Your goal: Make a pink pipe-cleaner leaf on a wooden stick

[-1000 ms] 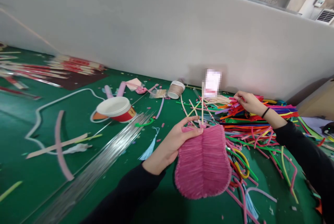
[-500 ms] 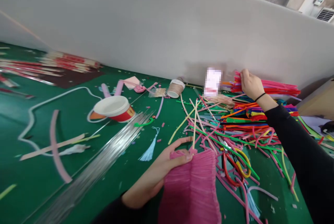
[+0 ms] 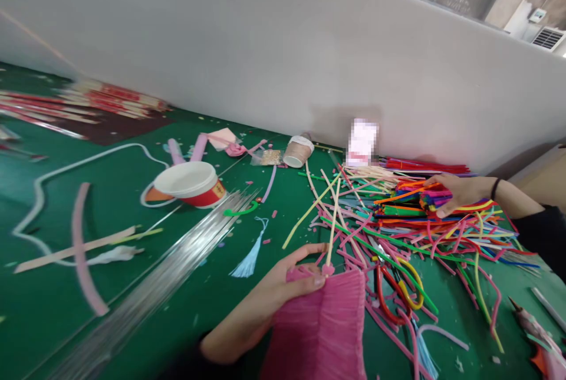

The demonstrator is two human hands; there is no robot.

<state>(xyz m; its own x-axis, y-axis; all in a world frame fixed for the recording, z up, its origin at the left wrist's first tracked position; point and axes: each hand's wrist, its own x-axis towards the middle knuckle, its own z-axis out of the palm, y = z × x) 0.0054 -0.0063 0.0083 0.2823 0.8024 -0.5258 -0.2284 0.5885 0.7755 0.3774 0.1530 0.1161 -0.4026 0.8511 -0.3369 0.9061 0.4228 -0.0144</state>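
My left hand (image 3: 283, 294) pinches the top edge of a pink panel of pipe cleaners (image 3: 325, 327) set side by side. A pale yellow pipe cleaner (image 3: 333, 226) rises from a small pink knot at that edge. Over at the right, my right hand (image 3: 464, 194) is closed around a multicoloured bundle of pipe cleaners (image 3: 435, 198), whose cut ends face left. Loose pink and green pipe cleaners lie in a tangle between the hands. Scissors (image 3: 389, 294) with red and yellow handles rest among them, just right of the panel.
A phone (image 3: 362, 143) leans on the grey partition (image 3: 221, 43). Left of it stand a tipped paper cup (image 3: 298, 151) and a red and white paper bowl (image 3: 190, 185). Silver wires (image 3: 177, 268) lie across the green table. A glue gun (image 3: 539, 338) is at the lower right.
My right hand has moved from the pink bundle beside the partition down and to the right, onto the multicoloured bundle. The left hand keeps its hold on the pink panel.
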